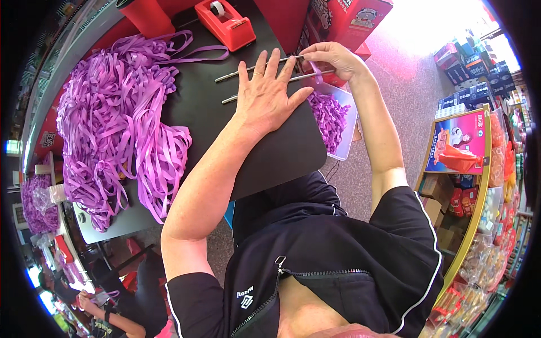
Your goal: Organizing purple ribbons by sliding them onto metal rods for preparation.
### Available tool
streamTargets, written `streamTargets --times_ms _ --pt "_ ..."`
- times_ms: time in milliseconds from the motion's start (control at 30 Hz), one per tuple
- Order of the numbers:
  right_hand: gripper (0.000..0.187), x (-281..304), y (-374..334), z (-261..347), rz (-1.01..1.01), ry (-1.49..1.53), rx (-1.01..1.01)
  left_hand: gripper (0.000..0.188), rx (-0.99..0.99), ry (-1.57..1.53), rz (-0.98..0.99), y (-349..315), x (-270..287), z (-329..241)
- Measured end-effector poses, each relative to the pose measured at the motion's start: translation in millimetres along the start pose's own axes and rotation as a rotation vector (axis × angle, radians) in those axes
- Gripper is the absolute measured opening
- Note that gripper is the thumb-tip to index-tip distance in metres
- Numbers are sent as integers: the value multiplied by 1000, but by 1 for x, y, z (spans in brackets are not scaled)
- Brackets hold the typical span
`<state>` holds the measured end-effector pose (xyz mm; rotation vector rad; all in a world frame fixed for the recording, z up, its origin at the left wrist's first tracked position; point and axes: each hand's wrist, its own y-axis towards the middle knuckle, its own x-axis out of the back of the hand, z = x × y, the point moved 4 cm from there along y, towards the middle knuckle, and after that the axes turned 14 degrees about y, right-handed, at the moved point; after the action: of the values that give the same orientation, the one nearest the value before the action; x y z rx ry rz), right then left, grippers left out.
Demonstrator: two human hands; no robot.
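Note:
Two thin metal rods (228,75) lie side by side across a black tabletop (270,163). My left hand (265,87) rests flat over them, fingers spread, hiding their middle parts. At the rods' right ends, the fingertips of my right hand (338,59) pinch the end of the upper rod. A short purple ribbon piece (317,72) hangs around the lower rod beneath that hand; how it is fastened I cannot make out. Below it, past the table's right edge, a clear plastic bin (349,121) holds many small purple ribbon pieces (327,115).
A large heap of purple ribbon (112,112) covers the table's left side, one loop (211,55) trailing toward the rods. A red tape dispenser (228,25) stands at the back. Red boxes (355,22) and a goods shelf (468,225) are at right. Another person (127,307) sits at lower left.

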<state>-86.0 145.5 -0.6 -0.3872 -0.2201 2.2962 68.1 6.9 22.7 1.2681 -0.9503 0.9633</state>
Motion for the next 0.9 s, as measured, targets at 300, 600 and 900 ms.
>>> streamTargets --times_ms 300,600,900 --pt "34 11 -12 -6 -31 135 49 75 -8 28 5 0 -3 -2" --pt "36 28 -34 -20 26 112 -22 74 -11 1 -37 1 -4 -4" --pt "45 30 -34 -17 -75 63 62 72 -2 40 -7 1 -2 -3"
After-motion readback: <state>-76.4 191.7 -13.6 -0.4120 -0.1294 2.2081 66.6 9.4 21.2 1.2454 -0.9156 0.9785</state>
